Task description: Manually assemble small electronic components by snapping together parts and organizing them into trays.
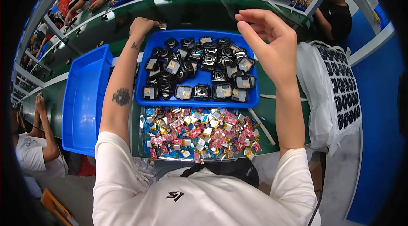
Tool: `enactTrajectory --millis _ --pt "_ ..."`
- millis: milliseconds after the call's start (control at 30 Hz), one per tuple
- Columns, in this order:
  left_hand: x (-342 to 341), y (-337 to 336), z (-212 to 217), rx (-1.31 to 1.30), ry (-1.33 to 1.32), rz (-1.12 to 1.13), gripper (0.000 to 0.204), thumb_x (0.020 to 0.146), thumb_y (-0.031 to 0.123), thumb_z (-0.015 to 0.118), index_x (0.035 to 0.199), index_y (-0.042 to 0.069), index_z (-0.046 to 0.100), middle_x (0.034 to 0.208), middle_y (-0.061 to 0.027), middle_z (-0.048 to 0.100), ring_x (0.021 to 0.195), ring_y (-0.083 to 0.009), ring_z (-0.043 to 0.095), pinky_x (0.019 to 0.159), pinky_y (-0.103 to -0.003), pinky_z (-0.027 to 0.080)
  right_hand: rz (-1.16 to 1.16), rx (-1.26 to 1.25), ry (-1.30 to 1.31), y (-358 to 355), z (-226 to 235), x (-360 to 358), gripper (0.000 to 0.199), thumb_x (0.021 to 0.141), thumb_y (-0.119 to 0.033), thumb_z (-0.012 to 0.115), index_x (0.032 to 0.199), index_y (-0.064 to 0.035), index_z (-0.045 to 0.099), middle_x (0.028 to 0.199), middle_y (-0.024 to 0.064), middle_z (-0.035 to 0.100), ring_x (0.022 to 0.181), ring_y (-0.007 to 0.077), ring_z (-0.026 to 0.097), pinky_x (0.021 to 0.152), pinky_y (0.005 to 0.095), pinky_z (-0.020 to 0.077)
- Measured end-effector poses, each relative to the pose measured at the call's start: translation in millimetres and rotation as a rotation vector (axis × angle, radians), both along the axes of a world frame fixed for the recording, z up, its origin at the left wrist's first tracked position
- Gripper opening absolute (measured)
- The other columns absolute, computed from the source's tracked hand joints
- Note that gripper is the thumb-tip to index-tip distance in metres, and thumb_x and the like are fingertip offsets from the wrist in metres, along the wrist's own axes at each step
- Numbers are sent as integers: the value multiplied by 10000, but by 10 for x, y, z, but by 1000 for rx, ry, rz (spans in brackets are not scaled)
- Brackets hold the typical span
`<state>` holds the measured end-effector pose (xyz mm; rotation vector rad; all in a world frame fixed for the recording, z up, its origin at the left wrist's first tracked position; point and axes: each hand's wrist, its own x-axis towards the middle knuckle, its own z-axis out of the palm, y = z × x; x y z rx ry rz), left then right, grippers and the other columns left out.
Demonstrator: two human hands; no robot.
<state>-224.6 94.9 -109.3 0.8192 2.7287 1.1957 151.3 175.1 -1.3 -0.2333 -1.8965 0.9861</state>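
Small dark part (162,25) (partly hidden) sits just beyond the blue tray (146,82).

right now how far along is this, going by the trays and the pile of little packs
Done: the middle blue tray already holds many black housings. In hand: the left hand reaches past that tray's far edge to a small part; the right hand is raised, apparently empty. Left: a large pile of small foil packs remains, and the blue bin alongside looks unfilled.
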Motion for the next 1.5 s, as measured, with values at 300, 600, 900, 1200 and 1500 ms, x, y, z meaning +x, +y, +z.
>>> enactTrajectory --millis 300,600,900,1200,1500 --pt "-88 -133 -197 -99 -24 -50 359 714 360 707 913 61 714 856 -117 684 801 -224 661 721 -313 502 253 437 -212 -165 -25 24 112 779 -134 653 779 -22 656 686 86 647 612 191 637 588 277 501" --pt "2286 -1091 570 -90 121 -879 165 824 153 643 744 15 684 544 -77 583 462 -112 503 469 -284 399 258 645 -436 -162 -163 -4 86 778 -102 550 803 -53 616 687 119 615 650 299 595 596 397 464" --pt "2608 -1350 313 -379 467 -893 126 743 132 662 855 80 690 587 -127 595 556 -296 601 531 -378 473 290 632 -446 -258 -133 30 107 802 -147 587 808 -50 633 672 117 613 652 290 595 586 382 462" --pt "2422 -1171 722 273 -202 -874 207 716 175 789 705 17 655 564 72 467 519 -1 386 469 -182 273 545 421 -365 -253 -54 62 149 802 -166 648 847 -24 648 692 116 645 616 219 630 567 289 479" --pt "2491 -733 1110 656 -454 -817 195 826 197 688 819 2 686 744 -6 636 700 -43 545 613 -180 402 581 -228 -105 -212 61 93 241 783 -69 711 981 28 612 826 62 652 734 90 628 657 204 511"
